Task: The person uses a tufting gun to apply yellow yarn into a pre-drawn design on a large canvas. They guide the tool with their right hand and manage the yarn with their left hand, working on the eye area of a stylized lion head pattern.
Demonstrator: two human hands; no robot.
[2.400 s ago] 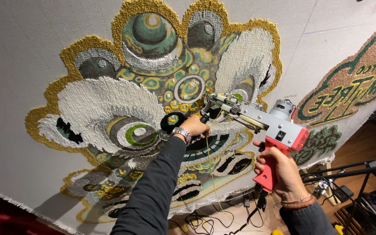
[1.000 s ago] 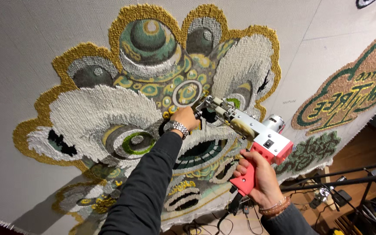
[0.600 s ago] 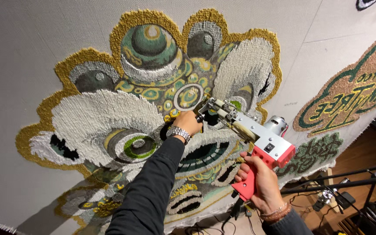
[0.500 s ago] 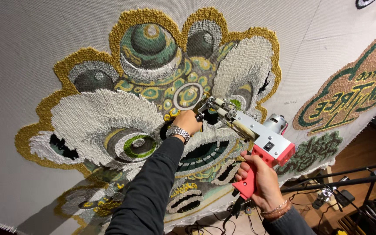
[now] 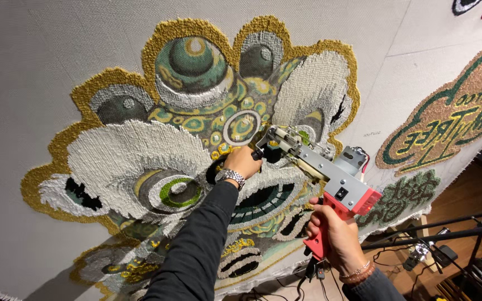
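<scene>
Both hands grip the tufting gun point(image 5: 323, 177) (left point(image 5: 242, 162) forward, right point(image 5: 330, 234) behind).

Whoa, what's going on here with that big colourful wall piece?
A person is working on a large tufted design of gold, green and white yarn, stretched on pale backing cloth. The right hand grips the red handle of a tufting gun, whose metal nose points at the middle of the design. The left hand, a metal watch at its wrist, holds the gun's front end against the cloth. A second tufted patch sits to the right.
</scene>
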